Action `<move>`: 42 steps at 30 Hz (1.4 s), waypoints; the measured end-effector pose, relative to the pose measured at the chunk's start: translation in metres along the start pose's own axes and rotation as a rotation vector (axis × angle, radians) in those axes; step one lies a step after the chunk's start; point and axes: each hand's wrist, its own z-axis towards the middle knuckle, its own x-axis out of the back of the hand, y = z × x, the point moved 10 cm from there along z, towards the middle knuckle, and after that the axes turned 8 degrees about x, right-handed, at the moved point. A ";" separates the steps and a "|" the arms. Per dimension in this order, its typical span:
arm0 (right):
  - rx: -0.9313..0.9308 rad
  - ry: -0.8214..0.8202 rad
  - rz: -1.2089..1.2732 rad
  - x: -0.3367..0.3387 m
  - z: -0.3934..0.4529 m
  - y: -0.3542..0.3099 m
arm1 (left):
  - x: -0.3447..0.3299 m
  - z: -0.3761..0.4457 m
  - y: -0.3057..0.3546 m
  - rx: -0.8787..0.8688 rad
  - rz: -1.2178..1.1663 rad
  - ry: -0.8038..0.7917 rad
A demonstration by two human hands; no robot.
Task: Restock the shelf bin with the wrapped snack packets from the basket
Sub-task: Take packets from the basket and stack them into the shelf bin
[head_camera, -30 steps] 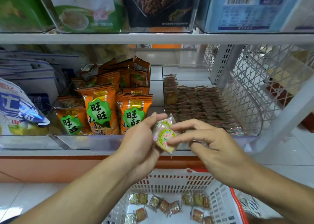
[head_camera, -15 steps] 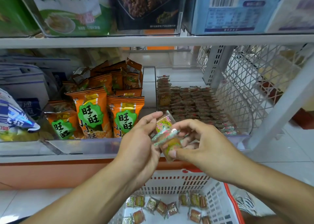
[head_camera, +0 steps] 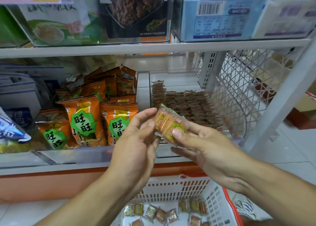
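Both hands hold a small stack of wrapped snack packets (head_camera: 168, 123) in front of the shelf. My right hand (head_camera: 201, 147) pinches the stack, thumb on its front face. My left hand (head_camera: 136, 140) holds the stack's left edge with its fingertips. Behind them, a clear shelf bin (head_camera: 239, 123) holds several rows of the same brown packets (head_camera: 188, 104). Below, a white basket (head_camera: 213, 201) with a red rim contains several loose packets (head_camera: 160, 213).
Orange snack bags (head_camera: 89, 121) fill the neighbouring bin on the left. Blue-and-white bags (head_camera: 12, 131) lie at far left. A white wire mesh panel (head_camera: 248, 82) and a shelf post (head_camera: 280, 97) close off the right. The upper shelf carries boxed goods (head_camera: 222, 18).
The packets, loosely fanned between the hands earlier, are now squared into one stack facing me. Both hands rose slightly toward the bin, and the view moved closer.
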 end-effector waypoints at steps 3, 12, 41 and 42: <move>0.005 -0.043 0.032 -0.008 0.004 0.001 | -0.001 0.003 0.002 -0.075 0.132 0.002; 0.004 -0.131 -0.057 0.013 0.059 -0.011 | -0.011 0.005 0.025 -0.312 0.658 0.080; 0.127 0.269 -0.923 0.035 0.143 -0.003 | 0.003 0.017 -0.008 -0.109 0.984 0.164; 0.130 0.284 -0.897 0.036 0.143 -0.003 | 0.003 0.017 -0.008 -0.106 0.986 0.162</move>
